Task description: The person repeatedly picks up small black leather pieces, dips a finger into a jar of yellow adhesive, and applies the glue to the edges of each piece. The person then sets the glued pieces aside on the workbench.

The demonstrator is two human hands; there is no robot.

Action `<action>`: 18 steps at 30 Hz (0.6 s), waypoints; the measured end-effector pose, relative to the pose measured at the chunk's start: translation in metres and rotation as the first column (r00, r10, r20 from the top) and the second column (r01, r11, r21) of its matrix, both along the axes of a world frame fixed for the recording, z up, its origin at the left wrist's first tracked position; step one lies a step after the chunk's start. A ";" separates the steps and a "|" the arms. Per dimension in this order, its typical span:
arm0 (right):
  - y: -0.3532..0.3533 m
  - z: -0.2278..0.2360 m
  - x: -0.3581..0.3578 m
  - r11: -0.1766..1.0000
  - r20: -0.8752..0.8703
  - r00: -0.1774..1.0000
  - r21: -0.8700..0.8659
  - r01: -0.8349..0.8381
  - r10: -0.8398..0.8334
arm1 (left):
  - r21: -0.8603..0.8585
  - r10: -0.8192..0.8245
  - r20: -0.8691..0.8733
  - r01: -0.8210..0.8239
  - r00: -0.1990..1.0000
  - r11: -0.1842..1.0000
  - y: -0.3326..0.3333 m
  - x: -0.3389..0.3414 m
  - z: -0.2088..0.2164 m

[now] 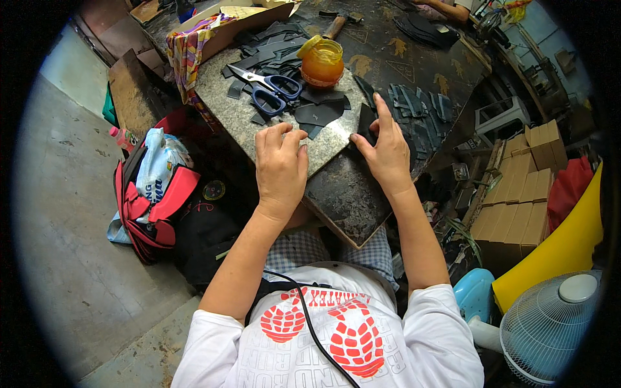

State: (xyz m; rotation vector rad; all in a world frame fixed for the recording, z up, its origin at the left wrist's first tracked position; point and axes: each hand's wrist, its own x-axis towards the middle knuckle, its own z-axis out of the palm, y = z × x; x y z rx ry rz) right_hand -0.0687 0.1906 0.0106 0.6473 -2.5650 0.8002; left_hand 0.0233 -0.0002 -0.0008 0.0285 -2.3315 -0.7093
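Observation:
My left hand (pixel 279 169) hovers at the near edge of a speckled stone slab (pixel 233 123), fingers curled toward the thumb; whatever they pinch, if anything, cannot be made out. At the slab's right edge my right hand (pixel 387 155) has thumb and bent fingers around a small black piece (pixel 366 123), its index finger stretched forward. Dark cut pieces (pixel 321 112) lie on the slab beyond my hands. Blue-handled scissors (pixel 270 87) rest there with blades parted. Beside them stands an open glass jar (pixel 321 68) of orange-brown contents, its yellow lid tilted against the rim.
More dark strips (pixel 414 113) lie on the patterned table (pixel 375 45) at right. A cloth-draped box (pixel 213 39) stands at far left. Another person's arm (pixel 443 9) shows at the far edge. Bags (pixel 155 187) are left of me; cartons (pixel 517 194) and a fan (pixel 550 330) are at right.

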 end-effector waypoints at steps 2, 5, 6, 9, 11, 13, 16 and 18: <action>0.001 -0.004 0.001 0.996 0.065 0.998 -0.084 -0.006 0.012 | 0.000 -0.001 -0.022 0.001 1.000 1.000 0.000 0.000 -0.002; 0.006 0.000 0.001 0.982 0.118 0.993 -0.190 0.010 0.012 | -0.008 0.003 -0.034 -0.003 0.999 1.000 0.000 -0.001 -0.003; 0.009 0.004 0.001 0.976 0.081 0.997 -0.218 0.015 0.002 | -0.011 -0.002 -0.040 0.001 0.999 1.000 0.000 -0.001 -0.002; 0.017 0.020 0.010 0.952 0.016 1.000 -0.306 -0.002 0.008 | 0.020 -0.023 0.014 0.022 1.000 1.000 0.000 0.001 0.006; 0.022 0.032 0.022 0.961 0.014 0.999 -0.276 -0.032 0.038 | -0.073 -0.134 -0.106 0.126 0.985 0.989 0.006 0.009 0.015; 0.025 0.040 0.042 0.929 0.091 0.971 -0.323 -0.181 0.221 | -0.187 -0.261 -0.101 0.239 0.960 0.953 0.016 0.020 0.024; 0.019 0.039 0.067 0.826 0.115 0.877 -0.413 -0.385 0.466 | -0.308 -0.321 0.020 0.311 0.947 0.899 0.031 0.036 0.033; 0.018 0.038 0.074 0.767 0.214 0.836 -0.556 -0.320 0.505 | -0.056 -0.324 0.032 0.325 0.946 0.944 0.031 0.041 0.036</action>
